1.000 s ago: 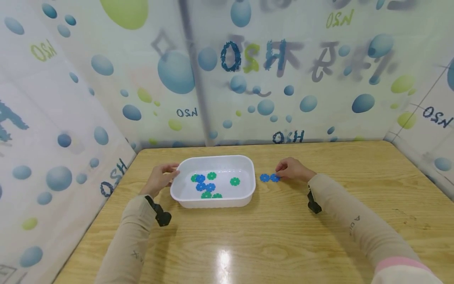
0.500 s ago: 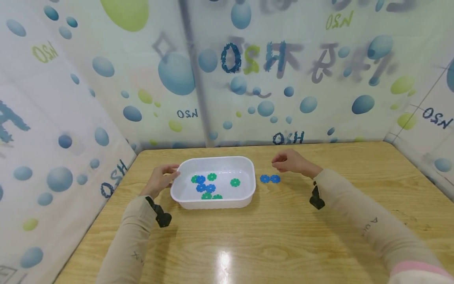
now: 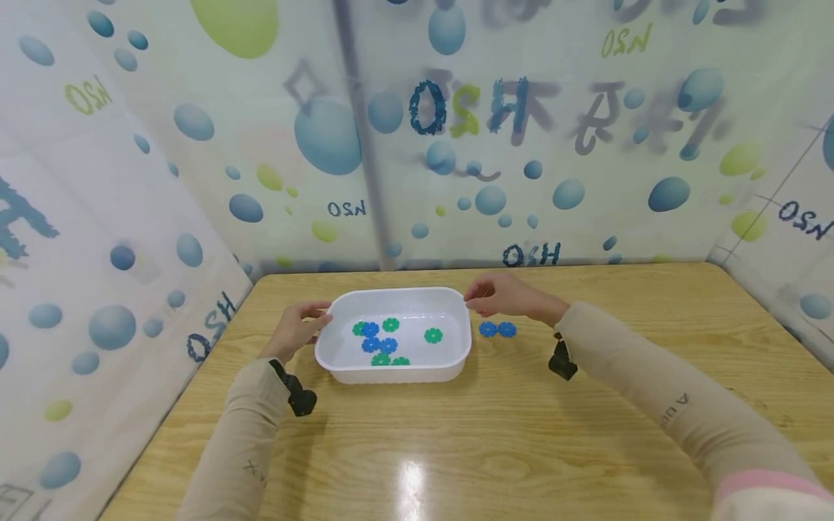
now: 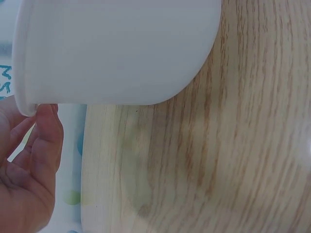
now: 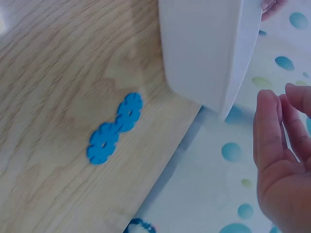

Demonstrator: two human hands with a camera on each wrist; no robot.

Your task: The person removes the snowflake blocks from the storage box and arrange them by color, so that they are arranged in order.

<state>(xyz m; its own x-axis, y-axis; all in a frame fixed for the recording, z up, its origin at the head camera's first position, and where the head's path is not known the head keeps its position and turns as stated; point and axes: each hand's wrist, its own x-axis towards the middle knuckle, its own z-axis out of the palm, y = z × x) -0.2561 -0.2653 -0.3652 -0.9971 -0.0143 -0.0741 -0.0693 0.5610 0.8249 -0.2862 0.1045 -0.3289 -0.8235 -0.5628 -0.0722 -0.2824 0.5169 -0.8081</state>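
A white plastic tub (image 3: 391,375) stands on the table with flower-shaped snap discs inside, some green (image 3: 433,335) and some blue (image 3: 389,345). My left hand (image 3: 293,331) pinches its left rim; the left wrist view shows the fingers (image 4: 47,141) under the lip. My right hand (image 3: 511,295) hovers near the tub's right rim, fingers loosely bent and nothing between them. Below it on the table, two blue discs (image 5: 103,143) lie side by side, edges meeting, right of the tub.
The wooden table (image 3: 495,434) ends at a back wall (image 3: 449,202) hung with a bubble-printed sheet. Similar sheeting covers the left side (image 3: 150,289). A dark wrist camera (image 3: 562,362) hangs under the right sleeve.
My right hand has let go of the right-hand blue disc, lifted, and moved left toward the tub's rim. My left hand has stayed on the tub.
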